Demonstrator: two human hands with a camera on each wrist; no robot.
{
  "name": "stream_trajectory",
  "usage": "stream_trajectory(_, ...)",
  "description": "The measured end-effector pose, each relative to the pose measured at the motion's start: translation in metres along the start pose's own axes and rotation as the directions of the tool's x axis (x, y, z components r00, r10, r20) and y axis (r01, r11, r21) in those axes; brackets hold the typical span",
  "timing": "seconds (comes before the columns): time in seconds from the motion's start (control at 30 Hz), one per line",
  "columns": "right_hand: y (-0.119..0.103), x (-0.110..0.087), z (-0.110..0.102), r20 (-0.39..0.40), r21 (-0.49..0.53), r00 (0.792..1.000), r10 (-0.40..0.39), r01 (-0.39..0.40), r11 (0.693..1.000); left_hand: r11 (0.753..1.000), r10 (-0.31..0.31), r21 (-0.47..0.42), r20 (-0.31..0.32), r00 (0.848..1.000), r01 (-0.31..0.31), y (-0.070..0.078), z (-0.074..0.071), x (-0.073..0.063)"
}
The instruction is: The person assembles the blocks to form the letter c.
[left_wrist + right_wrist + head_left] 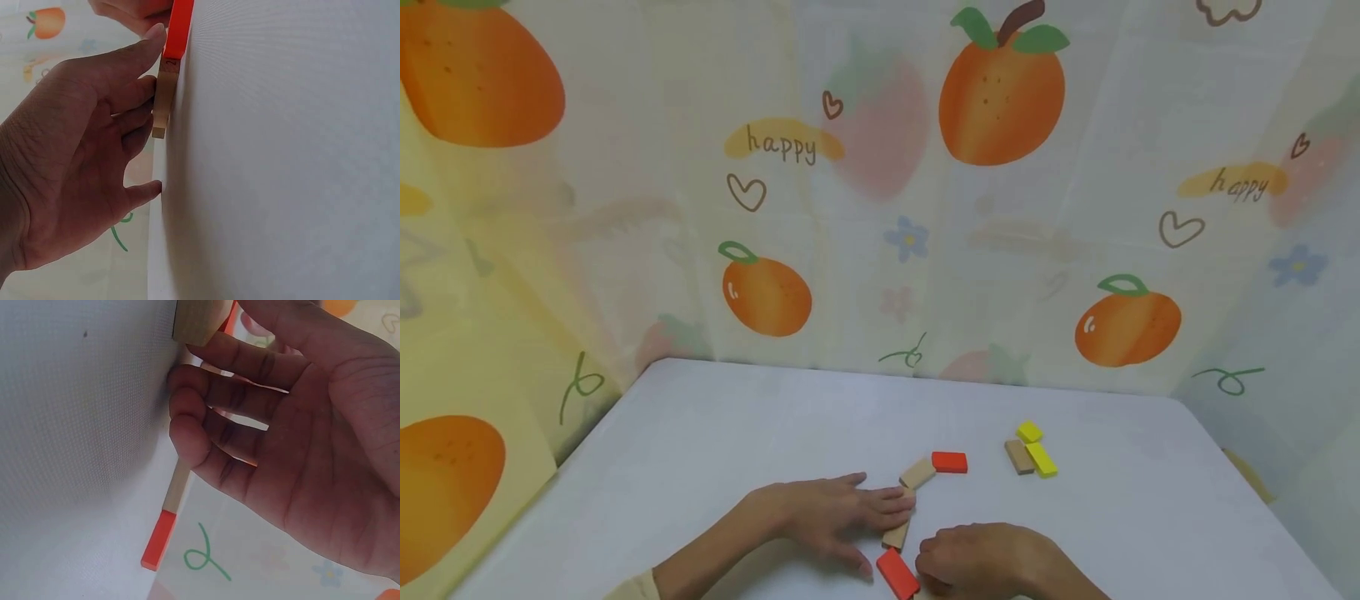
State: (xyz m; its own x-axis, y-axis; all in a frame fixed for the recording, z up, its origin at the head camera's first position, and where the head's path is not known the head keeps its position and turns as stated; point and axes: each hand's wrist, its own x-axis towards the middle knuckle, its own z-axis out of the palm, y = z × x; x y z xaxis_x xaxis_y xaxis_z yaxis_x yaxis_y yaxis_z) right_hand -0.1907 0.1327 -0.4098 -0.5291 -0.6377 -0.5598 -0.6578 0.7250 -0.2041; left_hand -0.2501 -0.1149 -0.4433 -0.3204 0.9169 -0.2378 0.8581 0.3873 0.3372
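Whether a home or a workplace is shown cannot be told. A white table (760,425) is placed beneath the left hand (838,510) and right hand (988,558); beyond them and to both sides, it is enclosed by sheeting (850,279) printed with oranges (1002,100) and "happy" (781,143).

A plain pale cream cloth sleeve (634,587) is covering part of the left forearm (722,533) toward the white table's (760,425) left edge, leaving the left hand (838,515) bare.
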Motion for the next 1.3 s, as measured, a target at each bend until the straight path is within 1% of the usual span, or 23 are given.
stream_trajectory(0.07,0.000,-0.001,0.000,-0.001,0.007,1.000,-0.001,0.001,1.000,1.000,0.002,-0.003,0.003,1.000,-0.002,0.000,0.001,0.000)
stream_trajectory(0.17,0.000,-0.005,-0.002,-0.019,0.046,0.999,0.029,-0.028,0.999,1.000,0.009,0.006,0.003,1.000,-0.009,0.000,0.001,0.000)
stream_trajectory(0.27,0.004,-0.013,-0.004,-0.074,0.099,0.996,0.046,-0.039,0.994,1.000,0.010,0.001,0.010,1.000,-0.010,0.000,0.001,0.000)
stream_trajectory(0.37,0.016,-0.021,-0.010,-0.125,0.176,0.991,0.049,-0.027,0.984,1.000,0.013,0.009,0.015,1.000,-0.013,0.001,0.000,0.001)
stream_trajectory(0.47,0.034,-0.031,-0.020,-0.181,0.254,0.982,0.059,-0.011,0.967,1.000,0.015,0.006,0.014,1.000,-0.015,0.002,-0.002,0.003)
stream_trajectory(0.53,0.049,-0.038,-0.028,-0.232,0.281,0.971,0.063,0.005,0.960,1.000,0.010,0.002,0.016,1.000,-0.010,0.002,-0.002,0.004)
stream_trajectory(0.6,0.066,-0.044,-0.035,-0.293,0.301,0.954,0.067,0.026,0.953,1.000,-0.005,-0.017,0.020,1.000,0.006,0.002,-0.003,0.004)
stream_trajectory(0.73,0.103,-0.050,-0.044,-0.400,0.306,0.911,0.096,0.035,0.951,0.999,-0.031,-0.020,0.023,0.999,0.032,0.003,-0.002,0.003)
stream_trajectory(0.8,0.119,-0.050,-0.042,-0.433,0.317,0.891,0.136,0.009,0.948,0.999,-0.034,-0.015,0.018,0.999,0.034,0.003,-0.001,0.001)
stream_trajectory(0.83,0.126,-0.049,-0.040,-0.438,0.323,0.884,0.165,-0.017,0.946,1.000,-0.030,-0.008,0.013,0.999,0.030,0.003,0.000,0.000)
stream_trajectory(0.9,0.136,-0.047,-0.035,-0.429,0.334,0.876,0.221,-0.073,0.940,1.000,-0.020,-0.006,0.006,1.000,0.020,0.003,0.000,-0.002)
stream_trajectory(0.97,0.141,-0.044,-0.031,-0.411,0.345,0.867,0.283,-0.139,0.928,1.000,-0.016,0.005,0.000,1.000,0.016,0.004,0.001,-0.004)
stream_trajectory(1.07,0.143,-0.039,-0.026,-0.392,0.311,0.850,0.351,-0.236,0.920,1.000,-0.017,0.015,-0.002,1.000,0.017,0.004,0.000,-0.006)
stream_trajectory(1.1,0.143,-0.038,-0.025,-0.391,0.299,0.842,0.371,-0.265,0.917,1.000,-0.017,0.018,-0.002,1.000,0.017,0.005,-0.001,-0.006)
stream_trajectory(1.2,0.142,-0.034,-0.020,-0.415,0.236,0.820,0.395,-0.323,0.917,0.999,-0.002,0.032,-0.007,1.000,0.003,0.006,-0.001,-0.006)
stream_trajectory(1.23,0.142,-0.033,-0.018,-0.425,0.221,0.814,0.395,-0.330,0.918,0.999,0.006,0.041,-0.010,1.000,-0.006,0.006,-0.001,-0.006)
stream_trajectory(1.3,0.142,-0.030,-0.017,-0.450,0.208,0.807,0.382,-0.322,0.924,0.998,0.015,0.057,-0.017,1.000,-0.014,0.006,-0.001,-0.005)
